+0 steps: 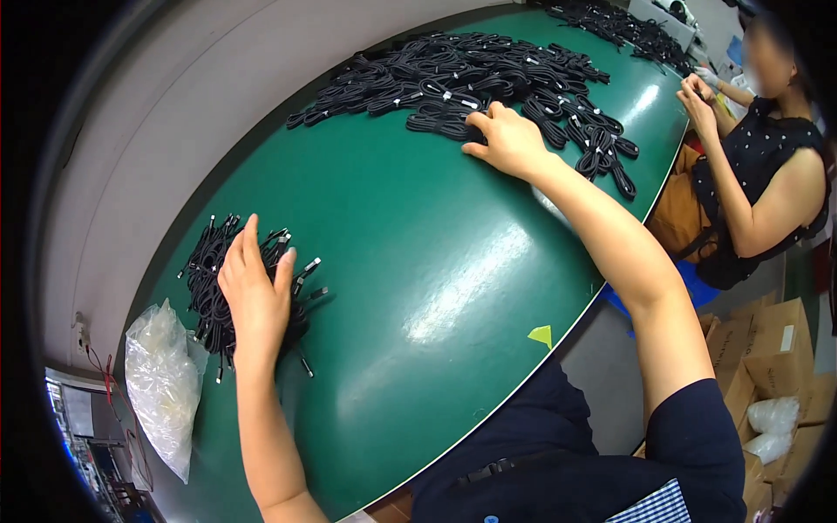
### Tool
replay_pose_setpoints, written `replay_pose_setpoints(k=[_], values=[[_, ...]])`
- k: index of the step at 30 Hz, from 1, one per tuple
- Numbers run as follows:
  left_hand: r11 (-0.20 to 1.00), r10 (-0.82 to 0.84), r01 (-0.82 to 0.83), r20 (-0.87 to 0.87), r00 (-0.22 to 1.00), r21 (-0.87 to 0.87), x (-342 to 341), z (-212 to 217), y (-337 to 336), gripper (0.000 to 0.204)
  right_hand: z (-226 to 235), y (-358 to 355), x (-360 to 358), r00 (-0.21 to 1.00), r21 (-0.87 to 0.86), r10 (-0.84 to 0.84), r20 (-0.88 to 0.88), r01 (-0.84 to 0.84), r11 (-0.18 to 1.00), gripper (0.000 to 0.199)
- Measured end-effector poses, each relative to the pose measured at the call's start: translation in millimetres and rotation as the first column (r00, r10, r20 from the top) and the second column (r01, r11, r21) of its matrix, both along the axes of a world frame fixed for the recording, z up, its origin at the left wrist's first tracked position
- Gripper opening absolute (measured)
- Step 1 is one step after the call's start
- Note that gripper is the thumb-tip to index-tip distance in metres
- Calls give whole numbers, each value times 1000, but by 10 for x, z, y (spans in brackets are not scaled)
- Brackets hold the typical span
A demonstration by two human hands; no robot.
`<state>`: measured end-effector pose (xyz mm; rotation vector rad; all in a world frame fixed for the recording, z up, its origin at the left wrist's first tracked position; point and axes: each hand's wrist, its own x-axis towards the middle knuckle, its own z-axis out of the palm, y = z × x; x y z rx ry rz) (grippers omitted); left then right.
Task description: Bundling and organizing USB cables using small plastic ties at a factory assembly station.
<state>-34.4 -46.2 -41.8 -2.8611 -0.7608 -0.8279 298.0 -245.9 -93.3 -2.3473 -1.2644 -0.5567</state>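
At the left of the green table, my left hand [255, 288] is open, fingers stretched out, over a pile of coiled black cables [207, 277]. Pale metal plugs stick out around this pile, and the hand and wrist hide part of it. Farther off, my right hand [510, 142] reaches to the front edge of a larger heap of coiled black cables [401, 74]. Its thumb and fingers straddle the end of one black cable bundle [433, 120], which still rests on the table. White ties show on several bundles in the heap.
A clear plastic bag [161, 375] lies left of the smaller pile. The green table [375, 349] has a curved near edge with a yellow-green tape piece [540, 335]. A co-worker [758, 174] sits at the right, hands raised. Cardboard boxes [772, 349] stand below.
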Motion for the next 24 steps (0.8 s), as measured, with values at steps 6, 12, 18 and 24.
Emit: replay_pose_setpoints(k=[6,12,18,24], values=[[822,-374,424,200,906,-380,92,152,-472,31,174,-86,-99,883,196,-8,-469,113,974,28],[-214,-108,397,426,898,-892,410,-113,-739,53,287,-342,-1241,432,633,608,-666,-103,767,22],[-469,-2,509,577,816,-722,633,-178,-960,39,217,-593,-1732,492,519,638,-593,-372,769,24],[-71,-183,535,538,823,-842,500,-236,-1046,29,401,-521,-1635,378,630,629,-679,-140,764,20]])
